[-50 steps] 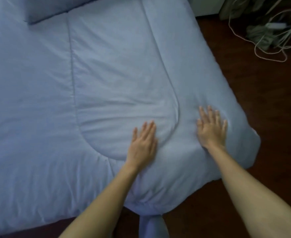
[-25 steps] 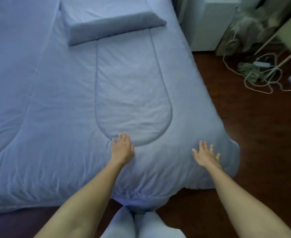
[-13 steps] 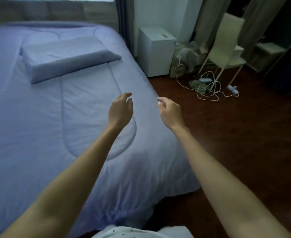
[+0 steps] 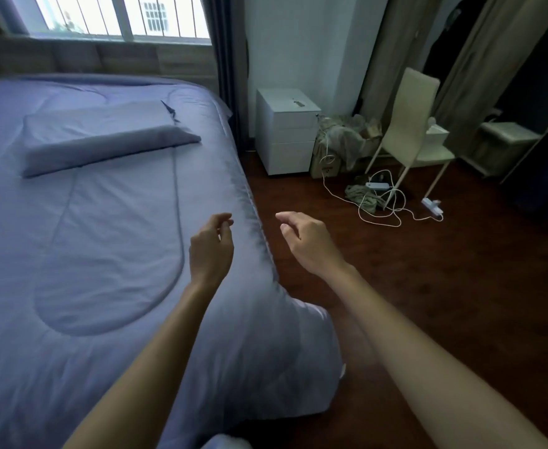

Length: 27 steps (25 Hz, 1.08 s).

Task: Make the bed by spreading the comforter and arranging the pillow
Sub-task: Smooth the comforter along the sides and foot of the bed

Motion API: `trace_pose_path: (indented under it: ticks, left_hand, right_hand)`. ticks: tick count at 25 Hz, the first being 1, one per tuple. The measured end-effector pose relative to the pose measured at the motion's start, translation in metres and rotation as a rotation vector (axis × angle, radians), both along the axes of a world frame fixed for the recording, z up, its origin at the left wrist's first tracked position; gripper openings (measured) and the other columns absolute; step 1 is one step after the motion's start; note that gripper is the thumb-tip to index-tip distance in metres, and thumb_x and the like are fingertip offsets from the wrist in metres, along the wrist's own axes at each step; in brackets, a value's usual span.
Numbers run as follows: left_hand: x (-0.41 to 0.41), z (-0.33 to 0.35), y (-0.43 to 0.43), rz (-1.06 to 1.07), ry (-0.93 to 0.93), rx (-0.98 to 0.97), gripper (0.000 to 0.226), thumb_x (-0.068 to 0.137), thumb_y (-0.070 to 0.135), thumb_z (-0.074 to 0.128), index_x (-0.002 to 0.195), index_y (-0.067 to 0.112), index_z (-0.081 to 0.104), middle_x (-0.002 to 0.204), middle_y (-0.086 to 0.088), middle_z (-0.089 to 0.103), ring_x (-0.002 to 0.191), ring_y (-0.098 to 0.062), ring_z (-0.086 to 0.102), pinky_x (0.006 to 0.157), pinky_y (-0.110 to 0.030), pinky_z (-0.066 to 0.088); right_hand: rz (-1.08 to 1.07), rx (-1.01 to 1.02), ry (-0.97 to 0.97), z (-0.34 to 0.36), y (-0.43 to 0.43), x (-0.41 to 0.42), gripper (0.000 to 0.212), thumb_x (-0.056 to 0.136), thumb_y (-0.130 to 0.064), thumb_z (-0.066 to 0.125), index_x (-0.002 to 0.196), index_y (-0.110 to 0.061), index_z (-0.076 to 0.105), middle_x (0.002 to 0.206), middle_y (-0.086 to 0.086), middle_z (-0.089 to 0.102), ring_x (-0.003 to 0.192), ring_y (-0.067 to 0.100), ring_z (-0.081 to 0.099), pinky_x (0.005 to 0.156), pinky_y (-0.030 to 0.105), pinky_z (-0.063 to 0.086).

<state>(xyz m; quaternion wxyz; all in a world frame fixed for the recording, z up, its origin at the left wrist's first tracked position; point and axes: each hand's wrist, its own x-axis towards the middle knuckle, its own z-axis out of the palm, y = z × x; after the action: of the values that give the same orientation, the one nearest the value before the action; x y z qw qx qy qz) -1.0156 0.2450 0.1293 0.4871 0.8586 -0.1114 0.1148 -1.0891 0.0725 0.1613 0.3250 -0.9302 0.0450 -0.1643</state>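
— How is the bed being seen at this moment?

— The comforter (image 4: pixel 110 241) is being shown spread flat over the bed, its near right corner hanging over the edge toward the wooden floor (image 4: pixel 460 303). The pillow (image 4: pixel 104 137) is being carried on top of it at the far left, lying flat below the window (image 4: pixel 120 17).

— And the hands?

— Both are being held in the air, nothing being gripped. The left hand (image 4: pixel 211 247) is being held above the comforter's right edge, fingers loosely curled, thumb and forefinger nearly meeting. The right hand (image 4: pixel 308 244) is being held just beside it over the floor, loosely open with fingers bent.

— What is being seen to the right?

— A white drawer cabinet (image 4: pixel 285 131) is being shown against the far wall, with a pale chair (image 4: pixel 412 124) and tangled white cables (image 4: pixel 382 205) further right.
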Motion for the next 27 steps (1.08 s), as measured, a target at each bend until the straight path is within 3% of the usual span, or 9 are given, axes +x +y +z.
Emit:
trace_pose_path:
  ticks: [11, 16, 21, 27]
  left_hand:
    - [0.054, -0.012, -0.121, 0.179, 0.027, -0.059, 0.028, 0.097, 0.018, 0.042, 0.117, 0.017, 0.061, 0.108, 0.003, 0.072, 0.085, -0.013, 0.064, 0.078, -0.030, 0.049]
    - [0.103, -0.005, -0.200, 0.213, 0.036, -0.109, 0.026, 0.096, 0.021, 0.043, 0.113, 0.021, 0.062, 0.105, 0.004, 0.073, 0.097, -0.017, 0.067, 0.088, -0.041, 0.053]
    - [0.145, 0.018, -0.242, 0.274, -0.013, -0.095, 0.026, 0.096, 0.024, 0.043, 0.113, 0.023, 0.062, 0.103, 0.005, 0.073, 0.095, -0.014, 0.068, 0.087, -0.039, 0.055]
    - [0.174, 0.018, -0.281, 0.495, -0.028, -0.090, 0.027, 0.097, 0.018, 0.042, 0.115, 0.017, 0.062, 0.105, 0.003, 0.073, 0.090, -0.014, 0.068, 0.086, -0.036, 0.055]
  right_hand:
    - [0.163, -0.015, 0.024, 0.001, -0.131, 0.091, 0.035, 0.095, -0.028, 0.046, 0.127, -0.020, 0.057, 0.126, 0.001, 0.063, 0.118, 0.019, 0.057, 0.100, 0.041, 0.047]
    - [0.251, -0.052, 0.055, 0.017, -0.196, 0.151, 0.037, 0.096, -0.028, 0.046, 0.131, -0.021, 0.053, 0.130, -0.001, 0.061, 0.122, 0.016, 0.055, 0.101, 0.038, 0.046]
    - [0.311, -0.004, 0.026, 0.024, -0.248, 0.208, 0.035, 0.096, -0.024, 0.047, 0.129, -0.017, 0.057, 0.128, 0.002, 0.063, 0.120, 0.016, 0.056, 0.103, 0.034, 0.045]
    - [0.569, -0.008, -0.010, 0.016, -0.271, 0.295, 0.030, 0.095, -0.020, 0.050, 0.121, -0.012, 0.062, 0.121, 0.007, 0.066, 0.111, 0.019, 0.061, 0.100, 0.029, 0.045]
